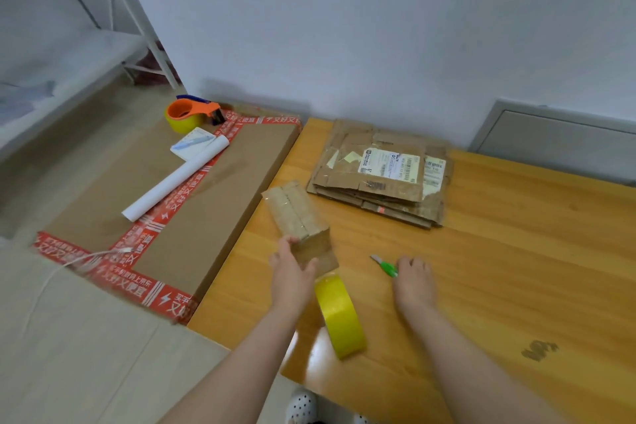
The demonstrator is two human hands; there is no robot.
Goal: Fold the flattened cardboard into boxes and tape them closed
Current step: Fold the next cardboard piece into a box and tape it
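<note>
Head view. One closed box [299, 213], gripped by the left hand [292, 272], stood near the table's [516, 251] left edge. One flattened cardboard stack [378, 179] lay at its far edge and one yellow tape roll [340, 317] near its front edge. The right hand [414, 277] covered the end of one green cutter [385, 265]; whether it gripped could not be told.

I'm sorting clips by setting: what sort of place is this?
Probably a makeshift indoor packing corner: flattened brown cardboard stacked on an orange wooden table, a yellow tape roll, and a white metal shelving rack.

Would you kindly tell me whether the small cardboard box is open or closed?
Closed. The small box has its top flaps meeting flat, with shiny tape along their seam; the left hand holds its near end.
</note>
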